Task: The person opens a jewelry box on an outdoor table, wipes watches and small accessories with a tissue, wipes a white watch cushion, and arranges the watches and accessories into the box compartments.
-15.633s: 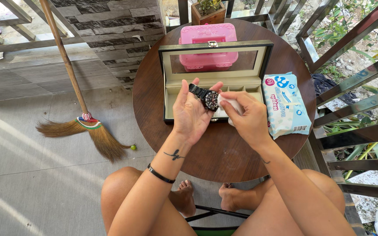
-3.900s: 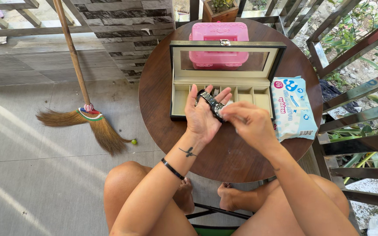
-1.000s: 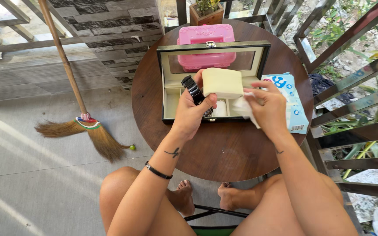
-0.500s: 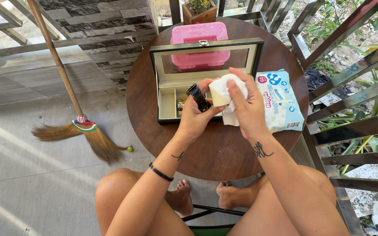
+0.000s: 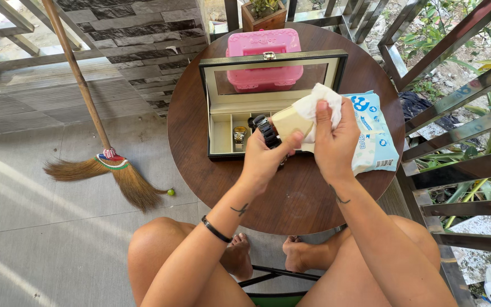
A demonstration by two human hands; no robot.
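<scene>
The watch [image 5: 266,131] is largely covered by the left hand [image 5: 263,163]; its dial is unseen. The wipe pack [image 5: 374,134] is partly masked behind the right hand [image 5: 333,143].

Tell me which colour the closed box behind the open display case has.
The closed box is pink, with a small metal clasp; the head view shows it best.

pink box [image 5: 263,44] | black watch [image 5: 268,132] | white wipe [image 5: 320,102] | brown table [image 5: 296,199]

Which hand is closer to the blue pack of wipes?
The right hand. It is raised right beside the wipes pack, overlapping its left edge while pinching a white wipe. The left hand is farther left, holding a black watch.
</scene>
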